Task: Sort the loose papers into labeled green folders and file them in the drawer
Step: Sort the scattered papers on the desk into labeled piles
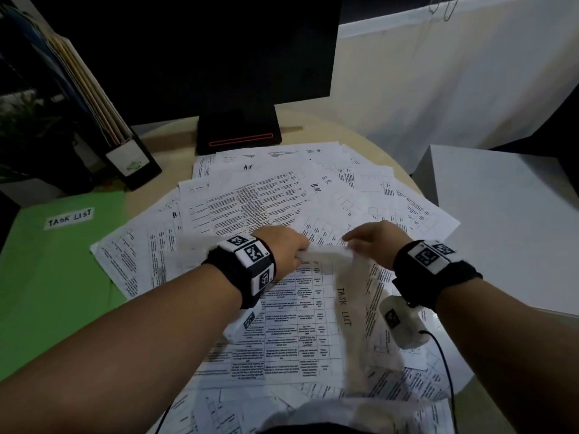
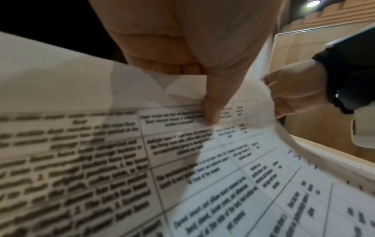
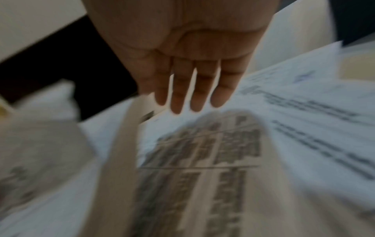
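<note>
Dim desk (image 1: 175, 180), monitor base (image 1: 238, 131) at the back, loose papers (image 1: 282, 195) fanned across the top. Sheet marked TASK LIST (image 1: 308, 314) sits nearest me, its far edge lifted. My left hand (image 1: 283, 250) pinches that edge, thumb on top; my right hand (image 1: 372, 242) is beside it, fingers straight and gripping nothing. Green folder (image 1: 56, 277) labelled TASK LIST lies flat to the left, just beside the pile.

Judgement: lift one sheet only, support its free edge with the right hand, check the handwritten label, then carry left.

Left wrist view shows the thumb (image 2: 213, 102) clamped on paper; head view hides this. Right wrist view is blurred but shows spread fingers (image 3: 198, 89).
</note>
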A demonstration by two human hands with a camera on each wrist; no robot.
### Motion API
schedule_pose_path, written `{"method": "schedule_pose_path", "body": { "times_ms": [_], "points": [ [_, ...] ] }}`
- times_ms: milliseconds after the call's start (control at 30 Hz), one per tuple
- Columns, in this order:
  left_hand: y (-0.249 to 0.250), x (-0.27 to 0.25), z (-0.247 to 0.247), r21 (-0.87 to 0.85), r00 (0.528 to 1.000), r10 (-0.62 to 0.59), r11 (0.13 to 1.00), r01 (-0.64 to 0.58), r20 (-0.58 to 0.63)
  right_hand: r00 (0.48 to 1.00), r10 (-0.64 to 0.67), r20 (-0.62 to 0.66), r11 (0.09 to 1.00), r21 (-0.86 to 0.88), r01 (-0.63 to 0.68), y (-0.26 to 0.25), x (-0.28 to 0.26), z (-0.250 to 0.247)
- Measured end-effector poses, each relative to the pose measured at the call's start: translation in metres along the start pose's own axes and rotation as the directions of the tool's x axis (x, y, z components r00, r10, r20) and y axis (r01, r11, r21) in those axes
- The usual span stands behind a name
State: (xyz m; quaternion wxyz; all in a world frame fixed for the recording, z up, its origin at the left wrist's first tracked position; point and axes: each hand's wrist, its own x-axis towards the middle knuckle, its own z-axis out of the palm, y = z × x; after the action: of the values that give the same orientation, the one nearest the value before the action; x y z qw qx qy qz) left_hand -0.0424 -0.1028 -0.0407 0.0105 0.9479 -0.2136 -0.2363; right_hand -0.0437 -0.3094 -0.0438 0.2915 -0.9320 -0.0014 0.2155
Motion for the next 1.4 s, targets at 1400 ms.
{"method": "schedule_pose_path", "body": {
  "times_ms": [1400],
  "points": [
    [-0.034, -0.023, 0.029, -0.938, 0.829, -0.546, 0.336, 0.084, -0.122, 0.943, 0.291, -0.161, 0.794, 0.591, -0.144, 0.016, 0.005, 0.012]
  ]
}}
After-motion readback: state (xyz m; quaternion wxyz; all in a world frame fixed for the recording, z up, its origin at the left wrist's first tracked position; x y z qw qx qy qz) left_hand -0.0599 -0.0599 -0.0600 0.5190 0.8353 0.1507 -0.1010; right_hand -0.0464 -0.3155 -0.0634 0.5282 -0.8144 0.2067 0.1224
